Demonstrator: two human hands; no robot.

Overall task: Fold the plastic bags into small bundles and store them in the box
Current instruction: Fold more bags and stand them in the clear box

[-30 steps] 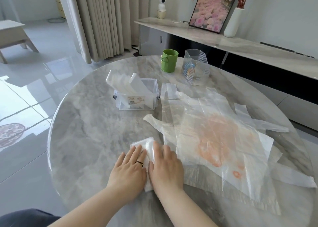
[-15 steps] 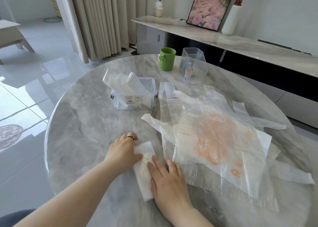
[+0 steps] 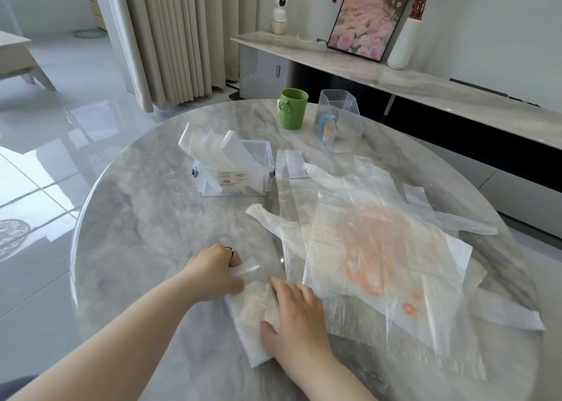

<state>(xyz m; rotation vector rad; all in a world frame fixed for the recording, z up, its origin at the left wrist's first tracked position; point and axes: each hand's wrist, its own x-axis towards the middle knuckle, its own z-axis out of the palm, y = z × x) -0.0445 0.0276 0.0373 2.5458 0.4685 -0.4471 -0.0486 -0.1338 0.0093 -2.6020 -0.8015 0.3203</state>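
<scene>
A folded white plastic bag strip [image 3: 254, 315] lies near the table's front edge. My left hand [image 3: 214, 271] pinches its far end and lifts that end over toward me. My right hand [image 3: 296, 315] lies flat on the strip's right side, pressing it to the table. Several flat plastic bags [image 3: 374, 248], the top one with an orange print, are spread out to the right. A clear plastic box [image 3: 235, 171] stands farther back, with several folded bag bundles [image 3: 213, 146] leaning in it.
A green cup [image 3: 292, 108] and a ribbed clear container [image 3: 339, 120] stand at the far side of the round marble table [image 3: 146, 227]. Curtains, a sideboard with a picture, a vase and a small camera lie behind. Shiny floor is at left.
Both hands pressed side by side on the strip a second ago. Now my left hand has taken the far end and folds it back, while my right hand has slid down the strip.
</scene>
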